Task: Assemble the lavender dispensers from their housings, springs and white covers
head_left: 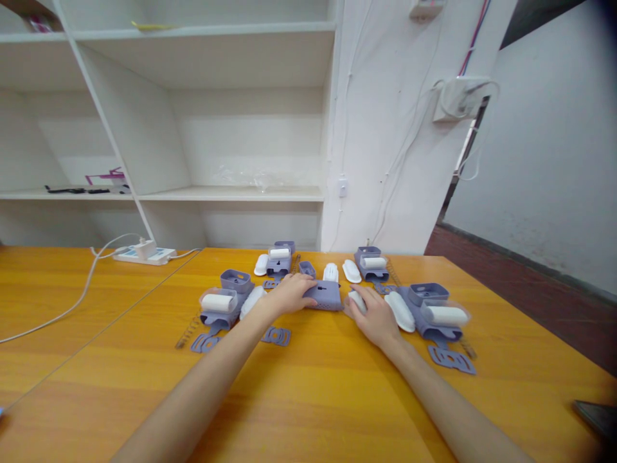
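Head view: the left hand (292,293) has its fingers (306,281) bent around one end of a purple case (328,297), which sits between the two hands. The right hand (375,314) grips a small white roll (357,301) under its fingers, and a long white piece (401,312) lies on the desk (308,399) just right of them.

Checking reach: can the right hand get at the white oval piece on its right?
Probably yes: nothing visible separates the right hand from the white oval piece, though that hand touches a white roll.
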`<state>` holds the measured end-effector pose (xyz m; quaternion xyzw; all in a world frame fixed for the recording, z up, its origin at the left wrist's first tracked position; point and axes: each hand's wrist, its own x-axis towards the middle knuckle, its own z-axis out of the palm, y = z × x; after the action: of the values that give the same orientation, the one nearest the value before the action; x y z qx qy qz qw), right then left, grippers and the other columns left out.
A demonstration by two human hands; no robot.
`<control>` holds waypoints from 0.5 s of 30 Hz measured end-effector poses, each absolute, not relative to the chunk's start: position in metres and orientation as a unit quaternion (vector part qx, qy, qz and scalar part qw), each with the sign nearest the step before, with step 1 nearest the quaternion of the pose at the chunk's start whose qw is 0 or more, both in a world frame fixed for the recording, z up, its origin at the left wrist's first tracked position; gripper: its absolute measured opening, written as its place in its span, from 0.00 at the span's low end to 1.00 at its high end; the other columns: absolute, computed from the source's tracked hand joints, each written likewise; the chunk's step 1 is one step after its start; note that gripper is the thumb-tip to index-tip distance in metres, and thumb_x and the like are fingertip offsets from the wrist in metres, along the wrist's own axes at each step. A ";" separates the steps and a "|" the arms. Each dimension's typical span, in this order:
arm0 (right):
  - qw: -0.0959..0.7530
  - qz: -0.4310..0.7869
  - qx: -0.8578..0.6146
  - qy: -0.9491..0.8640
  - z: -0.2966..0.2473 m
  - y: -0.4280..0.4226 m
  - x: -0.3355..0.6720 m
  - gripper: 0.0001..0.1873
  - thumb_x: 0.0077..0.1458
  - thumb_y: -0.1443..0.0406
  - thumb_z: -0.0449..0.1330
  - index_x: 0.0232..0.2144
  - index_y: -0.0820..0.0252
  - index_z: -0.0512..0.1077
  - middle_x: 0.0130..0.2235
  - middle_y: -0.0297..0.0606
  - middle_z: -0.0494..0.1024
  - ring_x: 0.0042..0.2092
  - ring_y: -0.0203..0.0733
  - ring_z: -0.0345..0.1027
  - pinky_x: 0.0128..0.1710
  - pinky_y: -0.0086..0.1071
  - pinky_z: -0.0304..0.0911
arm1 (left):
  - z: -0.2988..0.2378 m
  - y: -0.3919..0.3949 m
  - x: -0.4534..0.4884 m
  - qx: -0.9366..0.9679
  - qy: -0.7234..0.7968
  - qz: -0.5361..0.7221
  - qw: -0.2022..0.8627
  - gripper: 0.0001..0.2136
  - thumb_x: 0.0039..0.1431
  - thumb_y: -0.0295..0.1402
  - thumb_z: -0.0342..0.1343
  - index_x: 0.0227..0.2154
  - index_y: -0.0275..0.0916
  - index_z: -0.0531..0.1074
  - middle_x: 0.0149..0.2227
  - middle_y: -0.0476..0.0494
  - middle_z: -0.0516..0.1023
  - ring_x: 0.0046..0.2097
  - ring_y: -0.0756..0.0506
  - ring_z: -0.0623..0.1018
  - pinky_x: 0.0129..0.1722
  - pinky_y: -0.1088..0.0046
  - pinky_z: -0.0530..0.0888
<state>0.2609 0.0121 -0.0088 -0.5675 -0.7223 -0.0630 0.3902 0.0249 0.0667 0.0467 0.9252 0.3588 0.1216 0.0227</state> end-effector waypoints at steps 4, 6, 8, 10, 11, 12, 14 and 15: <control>0.391 -0.073 -0.569 -0.720 -0.008 0.011 0.261 0.17 0.55 0.61 0.51 0.46 0.59 0.67 0.44 0.42 0.73 0.45 0.46 0.67 0.47 0.38 0.61 | 0.042 0.070 0.025 0.923 0.362 0.129 0.012 0.21 0.53 0.40 0.55 0.49 0.40 0.66 0.53 0.39 0.67 0.53 0.40 0.68 0.52 0.65 0.63; 0.383 -0.074 -0.566 -0.727 -0.008 0.009 0.261 0.17 0.55 0.61 0.51 0.46 0.59 0.67 0.44 0.42 0.73 0.45 0.46 0.67 0.46 0.38 0.62 | 0.040 0.072 0.025 0.921 0.366 0.134 0.006 0.21 0.53 0.39 0.55 0.50 0.41 0.65 0.53 0.39 0.67 0.52 0.40 0.68 0.52 0.64 0.63; 0.372 -0.076 -0.561 -0.735 -0.008 0.008 0.259 0.17 0.55 0.61 0.51 0.47 0.58 0.67 0.43 0.41 0.73 0.45 0.45 0.67 0.46 0.37 0.62 | 0.037 0.073 0.026 0.920 0.368 0.136 0.002 0.21 0.54 0.39 0.55 0.50 0.41 0.65 0.52 0.39 0.67 0.52 0.40 0.68 0.51 0.64 0.64; 0.366 -0.081 -0.561 -0.738 -0.008 0.007 0.258 0.17 0.55 0.61 0.51 0.47 0.57 0.66 0.43 0.41 0.73 0.44 0.45 0.67 0.46 0.37 0.62 | 0.035 0.075 0.029 0.920 0.367 0.139 -0.003 0.20 0.54 0.39 0.54 0.50 0.40 0.65 0.52 0.39 0.67 0.52 0.40 0.68 0.51 0.64 0.64; 0.364 -0.083 -0.561 -0.739 -0.008 0.007 0.258 0.17 0.55 0.61 0.51 0.47 0.58 0.66 0.43 0.41 0.73 0.44 0.45 0.67 0.45 0.37 0.62 | 0.034 0.076 0.030 0.920 0.366 0.140 -0.007 0.20 0.54 0.38 0.54 0.50 0.40 0.65 0.52 0.39 0.67 0.53 0.40 0.68 0.51 0.64 0.64; 0.362 -0.085 -0.562 -0.739 -0.007 0.007 0.258 0.17 0.55 0.61 0.51 0.47 0.58 0.66 0.43 0.41 0.73 0.44 0.45 0.67 0.46 0.37 0.62 | 0.034 0.077 0.032 0.920 0.364 0.141 -0.011 0.20 0.55 0.38 0.54 0.50 0.40 0.65 0.52 0.39 0.67 0.53 0.40 0.67 0.51 0.64 0.64; 0.355 -0.086 -0.563 -0.741 -0.006 0.006 0.257 0.17 0.56 0.62 0.50 0.48 0.58 0.65 0.43 0.41 0.73 0.45 0.46 0.66 0.46 0.37 0.62 | 0.033 0.078 0.036 0.920 0.363 0.144 -0.021 0.19 0.55 0.38 0.53 0.49 0.39 0.65 0.52 0.38 0.68 0.53 0.40 0.67 0.51 0.65 0.64; 0.351 -0.086 -0.563 -0.744 -0.006 0.005 0.257 0.18 0.56 0.62 0.50 0.48 0.58 0.65 0.43 0.41 0.72 0.45 0.46 0.66 0.46 0.37 0.62 | 0.033 0.078 0.037 0.920 0.364 0.145 -0.028 0.18 0.55 0.37 0.53 0.49 0.39 0.65 0.51 0.39 0.68 0.53 0.40 0.67 0.51 0.65 0.64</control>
<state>0.2574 0.0048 -0.0057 -0.5626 -0.7436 -0.0858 0.3508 0.0373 0.0783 0.0334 0.9199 0.3635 0.1446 -0.0275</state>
